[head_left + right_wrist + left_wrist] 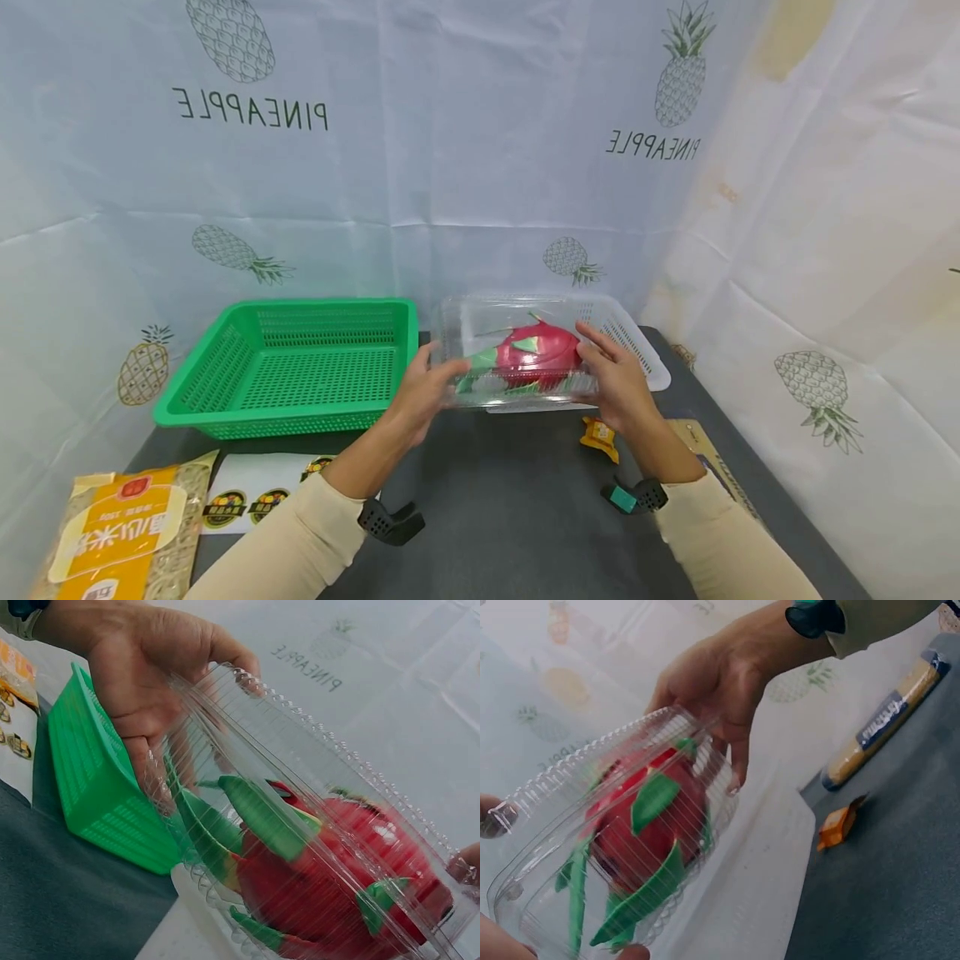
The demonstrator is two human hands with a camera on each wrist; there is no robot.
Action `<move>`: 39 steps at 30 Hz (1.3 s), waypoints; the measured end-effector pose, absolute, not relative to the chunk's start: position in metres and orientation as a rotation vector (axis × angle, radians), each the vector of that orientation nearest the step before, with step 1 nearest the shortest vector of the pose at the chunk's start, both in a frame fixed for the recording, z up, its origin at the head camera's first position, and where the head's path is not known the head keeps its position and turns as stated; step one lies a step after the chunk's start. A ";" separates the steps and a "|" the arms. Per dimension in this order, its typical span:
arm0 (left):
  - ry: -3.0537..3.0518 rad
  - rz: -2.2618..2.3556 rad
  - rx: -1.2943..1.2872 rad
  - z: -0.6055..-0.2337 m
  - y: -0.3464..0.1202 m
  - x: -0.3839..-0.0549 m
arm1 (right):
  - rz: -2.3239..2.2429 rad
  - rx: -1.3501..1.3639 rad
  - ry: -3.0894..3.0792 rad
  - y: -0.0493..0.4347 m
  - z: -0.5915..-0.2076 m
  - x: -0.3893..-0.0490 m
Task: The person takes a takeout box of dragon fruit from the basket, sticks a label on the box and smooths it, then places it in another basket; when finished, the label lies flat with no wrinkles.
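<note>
A clear plastic clamshell box (453, 329) with a red dragon fruit (540, 352) inside is held up in front of me. The fruit has green leafy scales (654, 802) that show through the ribbed plastic. My left hand (423, 385) grips the box's left end, thumb on the upper side. At the opposite end my right hand (617, 379) holds it with fingers bent round the edge. The lid looks closed over the fruit. Behind and below the box is a white perforated basket (647, 354), partly hidden by it.
A green basket (322, 375) stands left of the box. A small orange packet (600, 437) lies near my right wrist, with a long noodle-like package (885, 720) beyond. At the left front are a yellow food bag (123, 533) and a sheet of round stickers (251, 492).
</note>
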State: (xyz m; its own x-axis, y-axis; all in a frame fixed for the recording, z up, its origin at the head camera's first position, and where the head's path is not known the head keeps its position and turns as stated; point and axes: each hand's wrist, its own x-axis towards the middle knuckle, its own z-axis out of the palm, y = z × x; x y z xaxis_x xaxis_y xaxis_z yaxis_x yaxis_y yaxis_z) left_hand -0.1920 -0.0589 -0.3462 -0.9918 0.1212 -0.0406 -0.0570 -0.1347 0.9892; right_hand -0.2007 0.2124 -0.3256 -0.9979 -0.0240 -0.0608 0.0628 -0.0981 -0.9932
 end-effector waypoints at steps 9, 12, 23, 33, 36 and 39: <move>2.053 2.207 0.069 -0.347 -0.071 -0.169 | -2.269 0.035 2.108 0.204 -0.328 -0.180; 2.057 2.192 0.076 -0.348 -0.074 -0.162 | -2.279 -0.001 2.113 0.203 -0.330 -0.172; 2.004 2.215 0.111 -0.353 -0.086 -0.135 | -2.283 -0.053 2.124 0.201 -0.338 -0.144; 1.942 2.244 0.144 -0.360 -0.091 -0.110 | -2.263 -0.100 2.204 0.198 -0.349 -0.117; 1.913 2.246 0.156 -0.365 -0.091 -0.104 | -2.247 -0.070 2.229 0.198 -0.353 -0.111; 1.904 2.241 0.162 -0.369 -0.091 -0.098 | -2.234 -0.025 2.241 0.197 -0.357 -0.105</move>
State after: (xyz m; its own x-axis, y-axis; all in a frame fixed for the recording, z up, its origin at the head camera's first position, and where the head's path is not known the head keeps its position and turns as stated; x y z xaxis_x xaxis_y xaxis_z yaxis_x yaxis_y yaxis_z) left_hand -0.0983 -0.0913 -0.3693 -0.9747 0.2191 -0.0437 -0.0784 -0.1526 0.9852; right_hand -0.1055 0.1968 -0.3567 -0.9996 0.0050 0.0276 -0.0276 0.0029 -0.9996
